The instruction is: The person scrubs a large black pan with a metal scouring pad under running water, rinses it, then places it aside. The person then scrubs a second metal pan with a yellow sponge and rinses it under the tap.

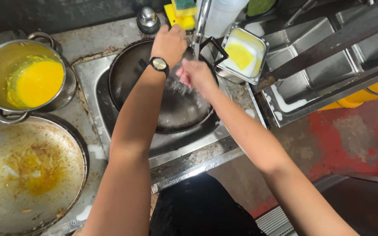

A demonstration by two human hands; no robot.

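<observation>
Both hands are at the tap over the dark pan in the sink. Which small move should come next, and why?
Probably lower the right hand into the dark pan to rub it: water already runs from the tap over that hand, while the left hand rests up at the tap.

A worn, stained steel counter [93, 39] runs along the wall, with a sink [93, 94] sunk into it. A dark frying pan [171, 109] sits in the sink. To the left, a steel pot [5, 65] holding yellow liquid stands on the counter, and nearer, a big greasy wok [27, 175]. Behind the sink rest a yellow sponge [178, 19] and a small metal tray [243, 54] with another sponge.
</observation>
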